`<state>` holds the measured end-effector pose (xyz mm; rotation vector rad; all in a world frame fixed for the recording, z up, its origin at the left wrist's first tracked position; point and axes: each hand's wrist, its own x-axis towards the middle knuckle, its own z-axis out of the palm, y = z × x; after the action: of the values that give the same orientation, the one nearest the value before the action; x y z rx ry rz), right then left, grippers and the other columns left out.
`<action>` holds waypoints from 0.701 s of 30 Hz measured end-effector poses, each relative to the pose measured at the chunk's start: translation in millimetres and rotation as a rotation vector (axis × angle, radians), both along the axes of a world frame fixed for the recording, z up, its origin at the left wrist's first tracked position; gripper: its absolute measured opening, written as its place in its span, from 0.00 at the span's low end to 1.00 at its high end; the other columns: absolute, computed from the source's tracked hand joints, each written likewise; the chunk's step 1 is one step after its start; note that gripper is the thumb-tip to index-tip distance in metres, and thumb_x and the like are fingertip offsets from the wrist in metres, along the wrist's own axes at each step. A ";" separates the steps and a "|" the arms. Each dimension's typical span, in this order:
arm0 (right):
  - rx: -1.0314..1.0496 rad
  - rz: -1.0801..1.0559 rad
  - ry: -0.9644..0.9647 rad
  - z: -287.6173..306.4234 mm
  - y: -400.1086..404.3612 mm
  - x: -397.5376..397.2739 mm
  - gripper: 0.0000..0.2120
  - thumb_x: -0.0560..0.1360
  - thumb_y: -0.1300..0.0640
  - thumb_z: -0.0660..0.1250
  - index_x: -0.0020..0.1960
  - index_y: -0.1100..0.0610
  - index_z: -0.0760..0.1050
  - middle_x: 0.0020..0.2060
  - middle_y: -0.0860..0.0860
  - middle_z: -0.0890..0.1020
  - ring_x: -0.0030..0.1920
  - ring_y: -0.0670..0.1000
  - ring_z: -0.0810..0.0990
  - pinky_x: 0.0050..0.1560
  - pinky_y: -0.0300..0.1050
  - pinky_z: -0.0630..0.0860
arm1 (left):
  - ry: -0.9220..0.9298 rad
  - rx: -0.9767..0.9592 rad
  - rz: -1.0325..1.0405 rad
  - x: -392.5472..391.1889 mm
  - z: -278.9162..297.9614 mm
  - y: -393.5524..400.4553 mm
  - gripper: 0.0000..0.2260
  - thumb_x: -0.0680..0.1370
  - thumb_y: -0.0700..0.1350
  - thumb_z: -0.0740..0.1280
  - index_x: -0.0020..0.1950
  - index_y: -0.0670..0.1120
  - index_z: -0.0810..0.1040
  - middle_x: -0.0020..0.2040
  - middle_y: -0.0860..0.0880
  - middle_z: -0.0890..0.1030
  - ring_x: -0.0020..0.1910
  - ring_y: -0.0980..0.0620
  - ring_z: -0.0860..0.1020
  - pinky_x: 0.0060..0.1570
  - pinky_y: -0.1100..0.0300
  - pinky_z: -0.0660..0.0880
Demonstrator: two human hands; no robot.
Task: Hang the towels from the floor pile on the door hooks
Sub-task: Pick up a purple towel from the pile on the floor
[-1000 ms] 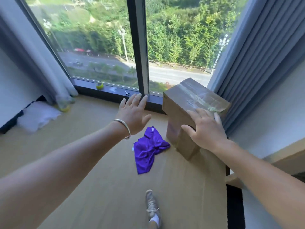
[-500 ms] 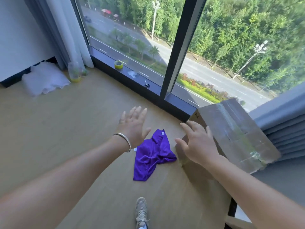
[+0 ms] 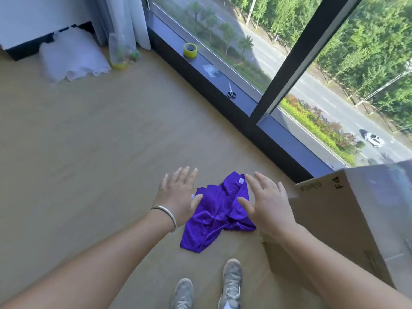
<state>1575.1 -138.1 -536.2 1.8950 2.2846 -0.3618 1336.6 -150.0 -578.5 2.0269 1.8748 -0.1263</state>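
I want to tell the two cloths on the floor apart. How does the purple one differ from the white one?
The purple cloth is vivid and glossy; the white cloth is pale and looks fluffy. The purple cloth lies crumpled between both open hands, beside the cardboard box; the white cloth lies far off by the curtain. Both rest on the floor, untouched.

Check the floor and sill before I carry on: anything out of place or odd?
The purple towel lies crumpled on the floor, one piece rather than a pile, between the open left hand and right hand. Scissors and a tape roll sit loose on the window sill. No door hooks in view.
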 end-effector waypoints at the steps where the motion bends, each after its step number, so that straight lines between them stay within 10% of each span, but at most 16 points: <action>1: -0.006 0.020 -0.002 -22.4 8.3 0.7 0.30 0.77 0.38 0.58 0.76 0.47 0.58 0.75 0.49 0.61 0.74 0.49 0.58 0.74 0.56 0.51 | -0.013 -0.009 0.023 1.4 -19.3 2.0 0.31 0.80 0.60 0.52 0.78 0.50 0.44 0.79 0.49 0.50 0.77 0.51 0.47 0.74 0.49 0.47; 14: -0.205 0.373 -0.057 -393.6 73.2 0.1 0.31 0.77 0.40 0.60 0.76 0.48 0.55 0.75 0.51 0.59 0.75 0.52 0.56 0.74 0.60 0.49 | -0.178 -0.355 0.550 49.0 -383.9 -47.5 0.29 0.77 0.56 0.63 0.75 0.49 0.59 0.69 0.48 0.70 0.65 0.45 0.70 0.60 0.53 0.69; 21: -0.305 0.430 -0.083 -551.1 120.2 -22.3 0.25 0.76 0.44 0.65 0.68 0.53 0.66 0.63 0.52 0.73 0.62 0.56 0.73 0.54 0.50 0.71 | -0.185 -0.380 0.566 61.3 -537.2 -63.5 0.34 0.74 0.61 0.66 0.74 0.52 0.56 0.70 0.52 0.66 0.67 0.49 0.67 0.61 0.55 0.69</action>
<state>1552.8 -17.8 -1087.4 1.2175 2.3387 -0.5218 1397.9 -213.5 -1115.6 1.1735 2.0383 -0.1245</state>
